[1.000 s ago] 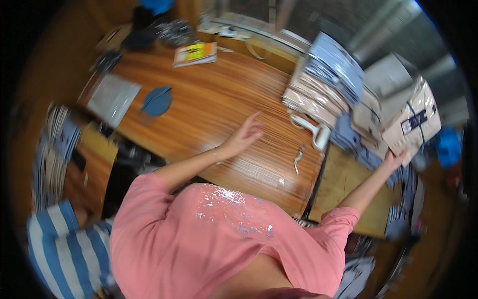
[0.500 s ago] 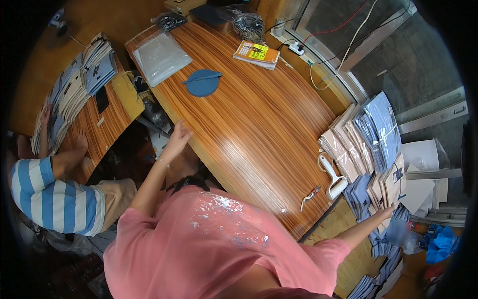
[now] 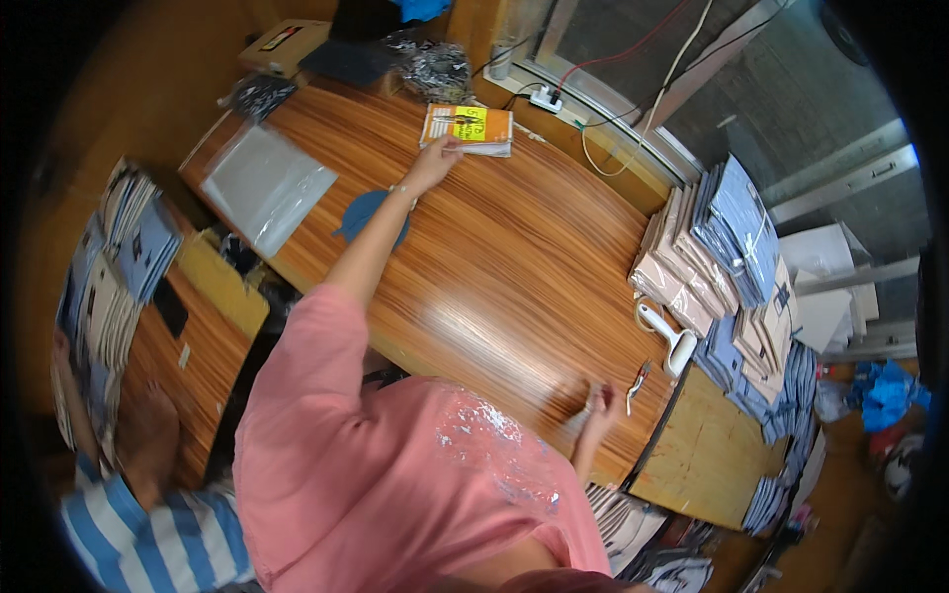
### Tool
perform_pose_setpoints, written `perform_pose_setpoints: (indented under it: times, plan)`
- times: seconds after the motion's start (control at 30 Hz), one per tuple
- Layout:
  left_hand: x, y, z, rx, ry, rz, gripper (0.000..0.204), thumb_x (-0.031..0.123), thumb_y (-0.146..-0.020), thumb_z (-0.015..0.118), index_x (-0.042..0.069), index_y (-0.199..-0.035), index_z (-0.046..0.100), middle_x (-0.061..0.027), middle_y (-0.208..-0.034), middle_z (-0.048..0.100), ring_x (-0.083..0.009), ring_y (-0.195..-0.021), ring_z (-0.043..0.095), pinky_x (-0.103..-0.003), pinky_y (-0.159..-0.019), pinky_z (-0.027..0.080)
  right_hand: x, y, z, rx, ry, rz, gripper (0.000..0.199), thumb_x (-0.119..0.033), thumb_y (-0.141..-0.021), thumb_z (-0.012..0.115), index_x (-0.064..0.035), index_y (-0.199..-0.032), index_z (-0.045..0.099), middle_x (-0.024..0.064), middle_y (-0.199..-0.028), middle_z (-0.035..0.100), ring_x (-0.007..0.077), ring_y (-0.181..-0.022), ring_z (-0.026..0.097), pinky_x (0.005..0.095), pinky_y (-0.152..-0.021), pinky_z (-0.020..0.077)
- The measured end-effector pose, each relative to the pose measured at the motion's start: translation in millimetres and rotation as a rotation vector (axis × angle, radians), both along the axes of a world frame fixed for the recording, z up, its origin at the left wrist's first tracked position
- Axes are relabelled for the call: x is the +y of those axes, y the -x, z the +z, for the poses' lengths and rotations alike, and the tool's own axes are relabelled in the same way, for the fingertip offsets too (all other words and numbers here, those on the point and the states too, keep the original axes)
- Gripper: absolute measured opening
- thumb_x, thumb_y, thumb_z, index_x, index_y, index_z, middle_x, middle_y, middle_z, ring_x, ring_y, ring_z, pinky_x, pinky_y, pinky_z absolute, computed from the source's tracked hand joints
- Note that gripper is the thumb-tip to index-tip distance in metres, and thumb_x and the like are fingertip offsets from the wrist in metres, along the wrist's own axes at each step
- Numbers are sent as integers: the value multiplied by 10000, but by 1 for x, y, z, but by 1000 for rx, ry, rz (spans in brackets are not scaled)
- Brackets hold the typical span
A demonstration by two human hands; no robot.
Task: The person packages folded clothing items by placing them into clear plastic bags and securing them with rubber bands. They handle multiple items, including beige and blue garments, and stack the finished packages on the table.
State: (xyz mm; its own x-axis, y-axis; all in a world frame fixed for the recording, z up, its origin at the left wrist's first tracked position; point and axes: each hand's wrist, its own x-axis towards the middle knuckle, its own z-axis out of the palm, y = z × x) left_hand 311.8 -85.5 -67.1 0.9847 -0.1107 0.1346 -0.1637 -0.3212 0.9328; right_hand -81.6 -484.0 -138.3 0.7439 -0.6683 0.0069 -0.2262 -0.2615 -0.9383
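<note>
My left hand (image 3: 432, 166) reaches across the wooden table, its loosely bent fingertips at the near edge of an orange-and-white packet (image 3: 491, 130) with a yellow label. It appears to hold nothing, though its grip is partly hidden. My left forearm covers part of a round blue cloth piece (image 3: 370, 217). Over the table's near right part is my right hand (image 3: 601, 410), slightly blurred, fingers apart and apparently holding nothing. Just right of it lie small thread snips (image 3: 639, 386). A white lint roller (image 3: 676, 348) rests beyond them.
Clear plastic bags (image 3: 267, 188) lie at the table's far left. Folded, bagged garments (image 3: 736, 232) are stacked by the window at right. A power strip (image 3: 545, 99) with cables sits at the back. Beside me at left, a person in a striped shirt (image 3: 168, 529) works at another table.
My left hand has moved from the table's left edge to the orange packet. My right hand has left the garment stacks and come over the table near the snips. The view has shifted.
</note>
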Motion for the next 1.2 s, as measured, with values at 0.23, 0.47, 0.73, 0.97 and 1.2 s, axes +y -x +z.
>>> perform_pose_setpoints:
  times: [0.23,0.47,0.73,0.97,1.2]
  plan:
    - [-5,-125,-50,-272,-308,299,189,111,-862,487,14,-999,573,-150,-950,570,-273,-902,551,-372,-764,449,120,-20,4,414,848,138,417,-237,-836,511,-125,-1235,473,181,-1311,374,335,-1252,306,516,-1033,171]
    - [21,-153,-89,-170,-893,325,230,270,-799,591,161,-991,657,-155,-921,620,-288,-907,562,-390,-799,465,125,-25,6,420,858,106,427,-215,-822,513,-134,-1239,469,171,-1297,392,325,-1250,317,522,-1030,189]
    - [31,-151,-87,-184,-182,28,315,297,-813,637,31,-981,643,-70,-892,640,-150,-756,597,-274,-687,477,124,-30,6,408,848,90,419,-234,-804,528,-137,-1210,490,154,-1273,411,307,-1245,329,527,-1021,204]
    - [-25,-66,-28,375,863,-290,237,141,-850,603,-27,-1017,597,-41,-859,623,-110,-739,569,-200,-637,448,128,-25,4,400,826,90,412,-198,-802,532,-138,-1208,499,147,-1285,402,304,-1241,331,506,-1032,193]
    - [-15,-140,99,-495,25,117,180,99,-778,641,39,-947,655,-69,-765,623,-129,-648,592,-255,-613,474,126,-26,5,432,847,68,396,-173,-816,522,-137,-1209,493,140,-1298,391,307,-1237,335,509,-1032,197]
